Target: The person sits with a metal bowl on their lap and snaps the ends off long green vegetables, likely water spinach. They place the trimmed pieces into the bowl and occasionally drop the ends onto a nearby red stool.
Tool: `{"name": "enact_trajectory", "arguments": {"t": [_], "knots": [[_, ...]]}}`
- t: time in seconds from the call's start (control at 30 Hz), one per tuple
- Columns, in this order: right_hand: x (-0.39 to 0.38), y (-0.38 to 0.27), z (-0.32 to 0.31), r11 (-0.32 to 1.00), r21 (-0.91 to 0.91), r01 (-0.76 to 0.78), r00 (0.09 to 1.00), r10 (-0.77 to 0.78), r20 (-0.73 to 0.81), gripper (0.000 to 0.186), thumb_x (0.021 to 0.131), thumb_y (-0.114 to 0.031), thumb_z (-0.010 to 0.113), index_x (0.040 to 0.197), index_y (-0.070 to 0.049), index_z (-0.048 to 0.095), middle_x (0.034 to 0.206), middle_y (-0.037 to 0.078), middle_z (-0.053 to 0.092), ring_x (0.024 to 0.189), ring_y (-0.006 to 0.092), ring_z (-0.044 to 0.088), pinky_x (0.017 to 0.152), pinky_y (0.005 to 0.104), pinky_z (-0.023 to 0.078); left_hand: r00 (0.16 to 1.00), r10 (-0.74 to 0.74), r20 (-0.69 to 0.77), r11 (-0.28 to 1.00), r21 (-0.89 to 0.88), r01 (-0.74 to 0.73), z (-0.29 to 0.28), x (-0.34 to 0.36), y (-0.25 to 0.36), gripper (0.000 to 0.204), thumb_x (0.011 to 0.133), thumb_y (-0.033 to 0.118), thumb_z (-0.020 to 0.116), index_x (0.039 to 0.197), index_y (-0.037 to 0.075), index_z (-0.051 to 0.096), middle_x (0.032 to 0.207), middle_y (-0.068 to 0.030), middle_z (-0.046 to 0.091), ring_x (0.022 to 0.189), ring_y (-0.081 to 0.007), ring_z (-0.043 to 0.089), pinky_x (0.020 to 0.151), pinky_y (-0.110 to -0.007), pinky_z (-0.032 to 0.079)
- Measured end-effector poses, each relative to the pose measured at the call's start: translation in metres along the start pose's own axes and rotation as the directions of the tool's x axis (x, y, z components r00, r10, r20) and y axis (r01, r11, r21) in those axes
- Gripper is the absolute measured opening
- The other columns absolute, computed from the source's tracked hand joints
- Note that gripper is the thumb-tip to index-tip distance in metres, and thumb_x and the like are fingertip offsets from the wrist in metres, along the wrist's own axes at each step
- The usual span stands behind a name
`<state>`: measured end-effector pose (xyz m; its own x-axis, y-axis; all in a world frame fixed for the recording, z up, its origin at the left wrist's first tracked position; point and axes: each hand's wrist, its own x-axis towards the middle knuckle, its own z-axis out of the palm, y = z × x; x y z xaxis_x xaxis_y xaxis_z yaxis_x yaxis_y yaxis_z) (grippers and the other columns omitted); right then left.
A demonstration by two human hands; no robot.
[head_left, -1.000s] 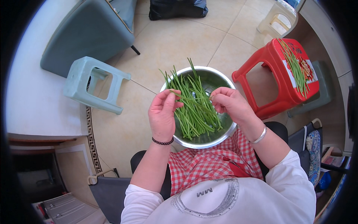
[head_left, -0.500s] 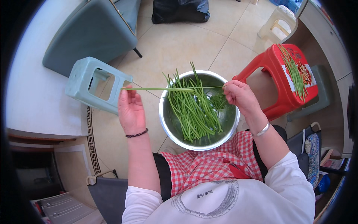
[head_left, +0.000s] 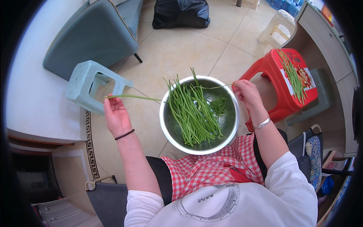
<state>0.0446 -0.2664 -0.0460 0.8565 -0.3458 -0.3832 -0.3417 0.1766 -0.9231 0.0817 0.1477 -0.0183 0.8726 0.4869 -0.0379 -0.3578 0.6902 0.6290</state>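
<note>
Between thumb and fingers of my left hand (head_left: 116, 115) is one end of a long garlic scape (head_left: 136, 97), stretched rightward to the bowl's left rim. My right hand (head_left: 247, 92), closed in a pinch beyond the right rim, holds a thinner scape tip (head_left: 215, 87) reaching over the bowl; a gap separates the two pieces. Below, a steel bowl (head_left: 229, 122) stands in front of my knees. Inside it lies a heap of long garlic scapes (head_left: 192, 119), some poking over the far rim. Beside them sits a small pile of short thin tips (head_left: 218, 106).
At right a red stool (head_left: 279, 92) bears several scapes (head_left: 294, 77) and a printed picture. A pale blue stool (head_left: 77, 85) stands at left, below a blue-grey chair (head_left: 94, 38). Farther off are a black plastic bag (head_left: 180, 14) and a cream stool (head_left: 280, 26). A cabinet (head_left: 325, 41) borders the right.
The scape stretched between my hands is now in two pieces. My left hand has moved left and slightly down with the thicker piece; my right hand shifted slightly right with the thin tip.
</note>
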Motion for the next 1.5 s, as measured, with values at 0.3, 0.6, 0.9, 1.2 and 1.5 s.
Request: {"name": "enact_trajectory", "arguments": {"t": [0.3, 0.6, 0.9, 1.2, 1.5], "knots": [[0.006, 0.02, 0.001, 0.64, -0.713, 0.287, 0.951, -0.282, 0.13, 0.02, 0.079, -0.016, 0.056, 0.087, -0.004, 0.07, 0.074, 0.012, 0.067, 0.073, 0.0232, 0.065, 0.066, 0.0335, 0.051, 0.985, -0.045, 0.168, 0.995, 0.099, 0.028, 0.014, -0.019, -0.01, 0.016, 0.092, 0.014, 0.055, 0.102, 0.002, 0.058, 0.1, -0.007, 0.063, 0.089, -0.0139, 0.059, 0.078, -0.027, 0.053], [-0.018, 0.023, 0.024, 0.017, -0.961, 0.275, 0.96, 0.056, 0.276, 0.021, 0.08, -0.02, 0.056, 0.092, -0.009, 0.069, 0.086, 0.012, 0.068, 0.085, 0.0315, 0.064, 0.076, 0.0431, 0.05, 0.927, -0.261, 0.271, 0.964, 0.121, 0.236, 0.03, -0.062, -0.047, 0.015, 0.092, 0.008, 0.054, 0.105, 0.001, 0.058, 0.1, -0.0113, 0.063, 0.089, -0.0171, 0.062, 0.075, -0.029, 0.056], [-0.076, 0.003, 0.063, 0.856, -0.284, 0.432, 0.827, -0.25, 0.504, 0.013, 0.084, -0.009, 0.062, 0.094, -0.002, 0.064, 0.077, 0.004, 0.064, 0.067, 0.009, 0.058, 0.063, 0.0239, 0.048, 0.771, -0.48, 0.418, 0.87, 0.336, 0.36, 0.045, -0.107, -0.072, 0.014, 0.092, 0.007, 0.053, 0.104, 0.0, 0.058, 0.099, -0.0105, 0.063, 0.088, -0.016, 0.062, 0.077, -0.028, 0.054], [-0.102, -0.022, 0.063, 0.992, -0.027, 0.124, 0.844, -0.091, 0.529, 0.018, 0.086, -0.014, 0.062, 0.093, 0.003, 0.064, 0.076, -0.001, 0.061, 0.065, 0.0036, 0.055, 0.057, 0.0182, 0.044, 0.738, -0.36, 0.571, 0.75, 0.648, -0.135, 0.053, -0.135, -0.08, 0.012, 0.086, 0.001, 0.06, 0.098, -0.001, 0.062, 0.092, -0.007, 0.065, 0.084, -0.014, 0.061, 0.075, -0.025, 0.049], [-0.1, -0.022, 0.057, 0.999, 0.02, -0.042, 0.843, 0.024, 0.538, 0.017, 0.084, -0.015, 0.066, 0.09, 0.001, 0.067, 0.074, 0.0, 0.062, 0.061, 0.0039, 0.052, 0.054, 0.0175, 0.042, 0.408, -0.05, 0.911, 0.436, 0.388, -0.812, 0.062, -0.134, -0.078, 0.018, 0.073, -0.004, 0.068, 0.089, 0.002, 0.064, 0.085, -0.0094, 0.064, 0.079, -0.0263, 0.061, 0.07, -0.033, 0.05]]}}
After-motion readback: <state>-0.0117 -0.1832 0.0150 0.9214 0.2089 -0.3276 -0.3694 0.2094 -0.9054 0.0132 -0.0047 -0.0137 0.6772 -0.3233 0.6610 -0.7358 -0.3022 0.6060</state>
